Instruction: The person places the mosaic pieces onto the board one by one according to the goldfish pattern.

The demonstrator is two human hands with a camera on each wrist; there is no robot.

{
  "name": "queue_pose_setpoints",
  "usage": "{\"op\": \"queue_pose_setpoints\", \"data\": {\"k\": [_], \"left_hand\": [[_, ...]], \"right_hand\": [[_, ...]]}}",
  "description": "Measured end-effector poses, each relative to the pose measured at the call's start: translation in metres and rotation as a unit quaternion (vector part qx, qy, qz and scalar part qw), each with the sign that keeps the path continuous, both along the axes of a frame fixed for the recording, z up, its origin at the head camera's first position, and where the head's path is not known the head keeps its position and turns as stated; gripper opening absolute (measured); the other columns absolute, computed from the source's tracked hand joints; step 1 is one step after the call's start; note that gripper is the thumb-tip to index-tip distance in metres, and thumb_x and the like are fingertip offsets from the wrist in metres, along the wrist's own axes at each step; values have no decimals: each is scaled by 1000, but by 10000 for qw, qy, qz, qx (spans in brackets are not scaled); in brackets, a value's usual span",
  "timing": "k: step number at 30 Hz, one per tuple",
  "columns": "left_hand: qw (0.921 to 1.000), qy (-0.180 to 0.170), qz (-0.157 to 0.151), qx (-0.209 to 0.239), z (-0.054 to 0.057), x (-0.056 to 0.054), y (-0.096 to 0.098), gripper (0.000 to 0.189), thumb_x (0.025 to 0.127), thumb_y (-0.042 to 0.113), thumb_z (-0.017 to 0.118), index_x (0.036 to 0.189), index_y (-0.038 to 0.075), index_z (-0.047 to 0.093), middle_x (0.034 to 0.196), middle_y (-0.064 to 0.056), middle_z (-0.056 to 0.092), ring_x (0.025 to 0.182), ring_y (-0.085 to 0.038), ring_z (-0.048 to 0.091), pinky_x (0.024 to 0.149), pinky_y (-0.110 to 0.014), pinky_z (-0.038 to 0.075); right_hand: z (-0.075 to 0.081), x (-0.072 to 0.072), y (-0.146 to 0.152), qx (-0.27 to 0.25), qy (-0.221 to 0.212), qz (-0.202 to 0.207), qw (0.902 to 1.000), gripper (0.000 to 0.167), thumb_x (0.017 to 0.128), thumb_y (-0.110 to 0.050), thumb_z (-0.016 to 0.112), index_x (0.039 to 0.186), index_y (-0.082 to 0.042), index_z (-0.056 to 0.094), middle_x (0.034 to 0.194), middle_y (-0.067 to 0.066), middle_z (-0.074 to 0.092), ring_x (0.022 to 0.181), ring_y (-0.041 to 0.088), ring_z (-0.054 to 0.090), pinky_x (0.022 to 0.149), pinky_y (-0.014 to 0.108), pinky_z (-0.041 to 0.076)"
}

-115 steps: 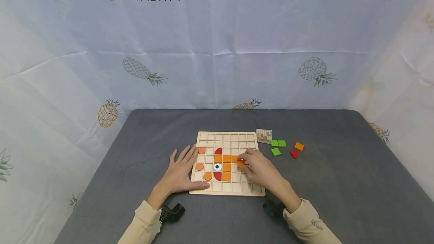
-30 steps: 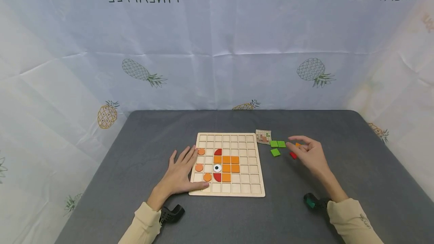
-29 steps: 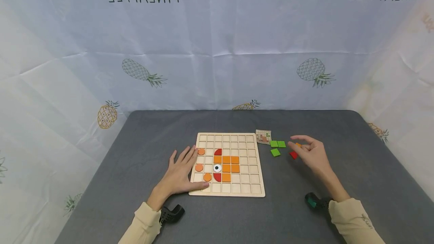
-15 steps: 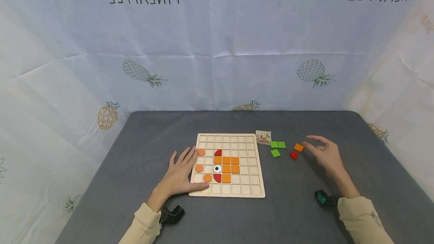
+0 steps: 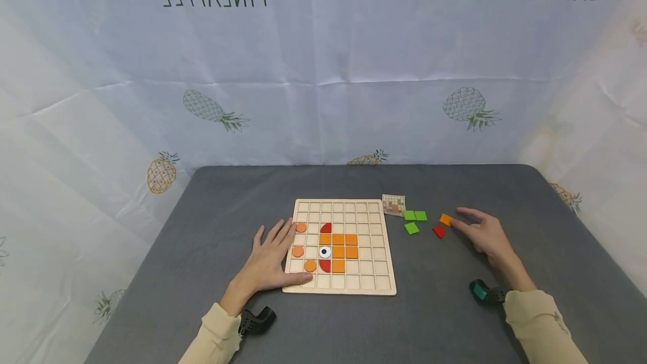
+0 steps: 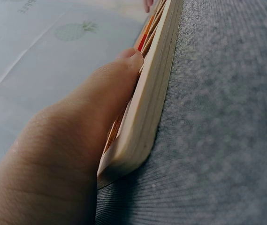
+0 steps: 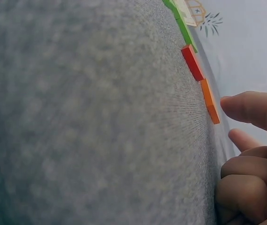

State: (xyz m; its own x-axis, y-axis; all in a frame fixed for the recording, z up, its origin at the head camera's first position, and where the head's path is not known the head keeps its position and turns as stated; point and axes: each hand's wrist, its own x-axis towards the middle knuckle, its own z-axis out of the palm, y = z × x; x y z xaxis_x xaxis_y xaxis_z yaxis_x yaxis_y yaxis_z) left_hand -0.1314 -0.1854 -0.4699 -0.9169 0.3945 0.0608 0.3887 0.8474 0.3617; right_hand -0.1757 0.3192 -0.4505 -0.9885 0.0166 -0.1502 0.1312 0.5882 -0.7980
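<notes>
My left hand [image 5: 270, 257] rests spread on the left edge of a wooden grid board [image 5: 369, 282], its thumb along the near-left corner. On the board sit several orange square tiles [image 5: 338, 252], a white eye disc [image 5: 325, 251], red quarter-round tiles [image 5: 326, 227] and orange discs [image 5: 310, 265]. At the right, my right hand [image 5: 487, 237] is beside a loose orange square tile [image 5: 445, 219], thumb tip at the tile's right side and index finger held apart. In the right wrist view the remaining fingers [image 7: 246, 192] are curled and nothing is between thumb and index finger.
A loose red tile [image 5: 438, 232] lies just below the orange one. Three green tiles [image 5: 411, 228] lie between them and the board. A small pattern card [image 5: 393, 205] touches the board's upper right corner. A pineapple-print cloth [image 5: 323, 117] hangs behind the grey table [image 5: 242, 195].
An orange tile in my right hand went into the board's grid. That hand then moved right to the loose tiles, and its thumb has come nearer the orange one. The left hand stayed.
</notes>
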Motion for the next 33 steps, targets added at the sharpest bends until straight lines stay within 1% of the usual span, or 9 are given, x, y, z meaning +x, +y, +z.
{"op": "queue_pose_setpoints", "data": {"k": [3,6,9,12,15,19,23,28,33], "left_hand": [[10000,-19,17,-1,-1,0,0,121,75,80,65,164,10,21,172,-9,20,160,-36,18,121,-73,4],[10000,11,33,-10,-1,-1,1,122,74,80,65,164,10,22,172,-9,21,160,-36,19,121,-73,5],[10000,79,6,-37,-1,-1,1,122,74,81,64,164,10,22,172,-10,21,160,-36,19,121,-73,5],[9999,152,-21,-70,-1,-1,1,122,74,81,64,164,9,22,172,-10,21,160,-36,20,121,-73,6],[9998,168,-24,-74,-1,-1,1,122,75,82,64,164,9,22,172,-11,21,160,-36,20,121,-73,6],[9999,147,-22,-44,-2,-1,1,123,75,82,64,164,9,22,172,-11,21,159,-36,20,121,-73,6],[9999,118,-22,-20,-2,-1,-1,123,75,82,63,164,9,22,172,-10,21,160,-36,19,121,-73,5],[9999,101,-21,5,-2,-1,-1,122,75,83,63,164,10,21,172,-10,20,160,-36,19,121,-73,5],[10000,82,-29,-32,-3,-1,0,121,76,83,62,164,10,21,172,-10,20,160,-36,19,121,-73,4]], "right_hand": [[-1,-1,0,91,23,32,10000,68,102,-43,62,153,-2,44,50,-15,36,42,3,27,40,27,35],[-1,-3,-2,182,6,89,9998,68,100,-45,64,150,-2,47,50,-14,37,42,4,28,41,27,35],[-1,-4,-3,273,61,206,9994,67,99,-44,66,147,-1,51,50,-15,35,44,3,27,43,26,33],[-1,-5,-3,329,184,331,9987,64,99,-40,68,144,3,53,50,-14,31,45,3,24,45,25,30],[-2,-5,-4,400,285,348,9982,60,99,-37,69,141,4,56,50,-14,29,45,2,22,44,24,28],[-4,-3,-9,741,494,299,9956,56,99,-35,67,137,5,59,50,-12,29,44,2,20,43,23,27],[-5,-3,-15,1060,748,313,9910,50,101,-29,65,135,8,59,50,-10,28,43,1,17,42,21,24],[-4,-2,-17,1193,857,378,9884,48,103,-27,63,134,9,58,50,-9,28,43,2,18,42,22,25],[-3,0,-16,1237,864,409,9877,48,104,-27,62,134,9,58,51,-9,29,43,3,19,42,22,25]]}}
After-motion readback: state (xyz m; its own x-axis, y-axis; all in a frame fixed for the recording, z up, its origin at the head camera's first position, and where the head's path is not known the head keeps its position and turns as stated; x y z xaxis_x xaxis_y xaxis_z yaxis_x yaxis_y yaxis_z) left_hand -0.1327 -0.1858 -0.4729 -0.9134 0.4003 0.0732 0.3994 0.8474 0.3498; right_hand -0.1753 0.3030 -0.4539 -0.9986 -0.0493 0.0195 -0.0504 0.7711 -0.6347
